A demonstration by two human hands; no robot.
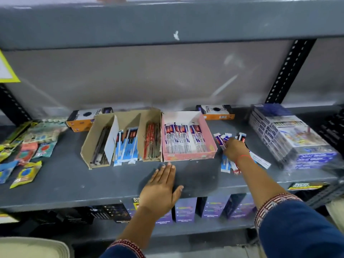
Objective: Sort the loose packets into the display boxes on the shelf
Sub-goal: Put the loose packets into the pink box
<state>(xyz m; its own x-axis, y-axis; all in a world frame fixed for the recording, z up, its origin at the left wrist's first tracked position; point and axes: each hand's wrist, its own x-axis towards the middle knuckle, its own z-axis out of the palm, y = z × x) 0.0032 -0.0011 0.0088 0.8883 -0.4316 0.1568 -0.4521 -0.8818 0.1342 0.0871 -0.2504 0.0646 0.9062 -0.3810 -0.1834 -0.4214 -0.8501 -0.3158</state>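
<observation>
- The grey shelf runs across the middle of the frame; the display boxes stand side by side at its centre.
- The pink display box, centre right, holds a row of white, blue and red packets lying lengthwise; its front wall faces the viewer.
- Just left of it the brown cardboard box is split by dividers; dark packets fill its left slot, blue-and-white ones the middle slot, red ones the right slot beside the pink box.
- The loose packets lie in a small heap on the shelf right of the pink box, in the right-centre of the frame; some jut out toward the front edge.
- The right hand rests on that heap, fingers curled around several packets, so it is grasping them; a red thread circles the wrist.
- The left hand, lower centre, lies flat and spread on the bare shelf, palm down, grasping nothing; its fingertips point at the pink box's front wall.
- A wrapped stack of blue boxes sits at the right of the frame; colourful pouches are scattered at the left.
- Two orange-based cartons lie behind the display boxes, near the back panel.
</observation>
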